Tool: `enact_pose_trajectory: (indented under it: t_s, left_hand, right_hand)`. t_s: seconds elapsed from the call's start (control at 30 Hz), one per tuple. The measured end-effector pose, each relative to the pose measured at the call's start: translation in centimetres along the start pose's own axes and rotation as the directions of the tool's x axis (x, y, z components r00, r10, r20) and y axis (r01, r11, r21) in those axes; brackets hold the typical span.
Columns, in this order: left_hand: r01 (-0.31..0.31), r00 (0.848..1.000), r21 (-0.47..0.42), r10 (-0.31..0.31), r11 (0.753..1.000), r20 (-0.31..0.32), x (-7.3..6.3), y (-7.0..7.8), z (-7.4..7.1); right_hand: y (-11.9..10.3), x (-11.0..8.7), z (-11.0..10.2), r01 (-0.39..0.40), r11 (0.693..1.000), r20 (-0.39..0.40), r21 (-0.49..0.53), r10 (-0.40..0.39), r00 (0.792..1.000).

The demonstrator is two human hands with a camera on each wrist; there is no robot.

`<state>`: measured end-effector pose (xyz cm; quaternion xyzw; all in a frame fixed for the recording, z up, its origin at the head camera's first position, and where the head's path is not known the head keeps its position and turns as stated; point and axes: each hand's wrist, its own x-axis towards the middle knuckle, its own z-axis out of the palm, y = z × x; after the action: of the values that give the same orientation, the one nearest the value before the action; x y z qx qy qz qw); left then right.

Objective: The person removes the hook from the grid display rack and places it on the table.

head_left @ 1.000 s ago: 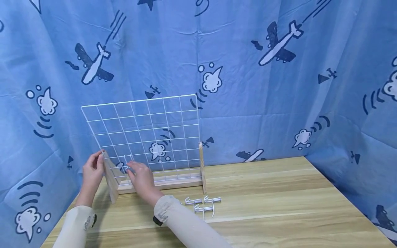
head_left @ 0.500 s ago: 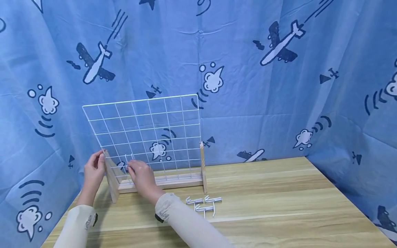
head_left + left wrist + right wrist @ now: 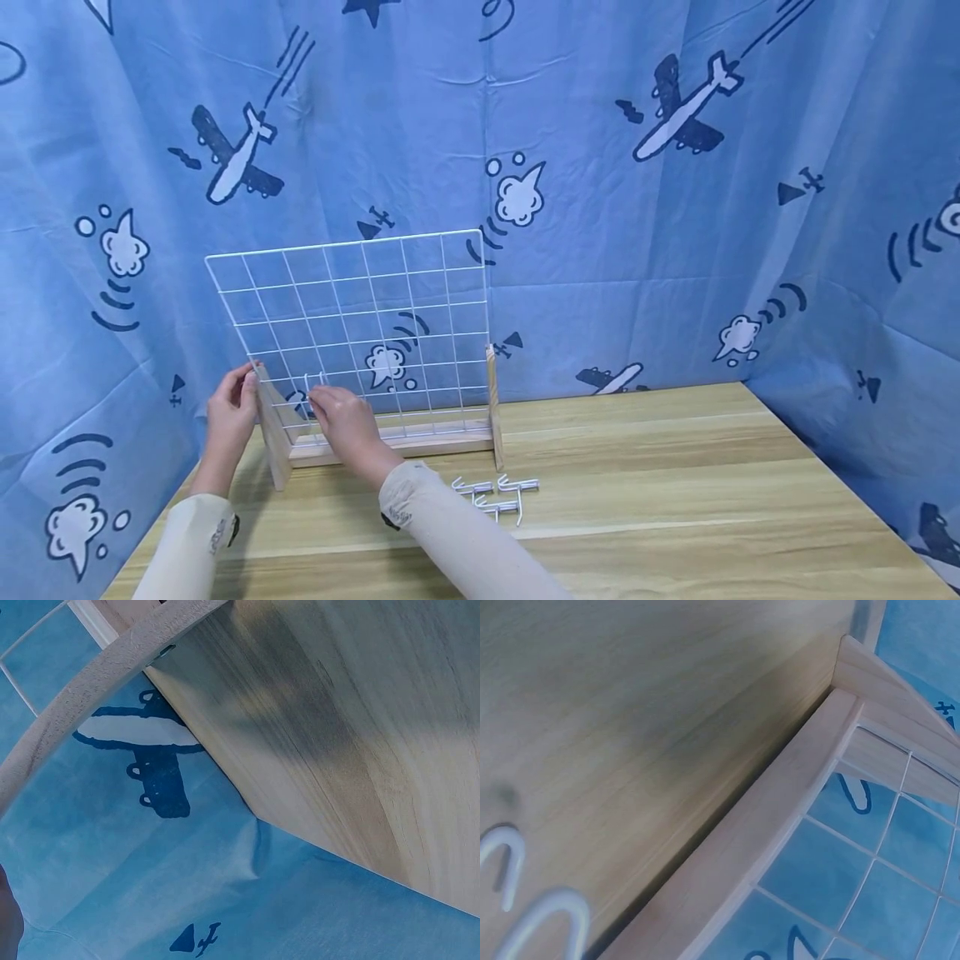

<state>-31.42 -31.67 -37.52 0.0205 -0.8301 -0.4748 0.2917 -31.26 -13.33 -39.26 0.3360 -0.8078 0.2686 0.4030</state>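
A white wire grid panel (image 3: 360,321) stands upright in a wooden base (image 3: 435,435) with a side support at each end. My left hand (image 3: 231,412) grips the top of the left wooden support (image 3: 276,442), beside the grid's edge. With thumb and fingers, my right hand (image 3: 347,423) pinches a white wire hook (image 3: 307,385) against the lower left of the grid. Much of that hook is hidden behind the fingers. In the left wrist view, a dark bit of a hand (image 3: 9,919) shows at the edge, near the support (image 3: 97,679).
Several white wire hooks (image 3: 517,485) lie on the wooden table (image 3: 675,492), right of my right forearm. A blue patterned curtain (image 3: 585,225) hangs behind and along both sides. In the right wrist view, two curved white wire ends (image 3: 555,911) appear at lower left.
My right fingers have drawn closer together on the hook at the grid. The left hand keeps its hold on the support. The whole head view has shifted slightly.
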Motion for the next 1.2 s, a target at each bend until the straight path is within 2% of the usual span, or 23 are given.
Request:
enact_pose_trajectory:
  t_s: [0.27,0.43,0.67,1.2]
  left_hand:
    - [-0.009,1.0,0.008,0.009,1.0,-0.002,0.0,-0.2,0.0]
    - [-0.016,1.0,0.006,0.016,1.0,-0.006,0.0,-0.2,0.1]
    - [-0.078,0.996,-0.014,0.077,0.997,-0.048,0.1,-0.3,0.1]
    - [-0.026,0.999,-0.005,0.026,1.0,-0.02,-0.1,0.3,0.0]
  right_hand:
    - [0.2,0.5,-0.3,0.052,0.998,-0.05,-0.017,-0.053,0.997]
    - [0.4,0.7,-0.4,0.078,0.997,-0.047,-0.002,-0.078,0.996]
    - [0.4,0.6,-0.8,0.109,0.994,-0.074,0.021,-0.107,0.991]
    - [0.2,0.2,-2.7,0.154,0.979,-0.113,0.131,-0.139,0.984]
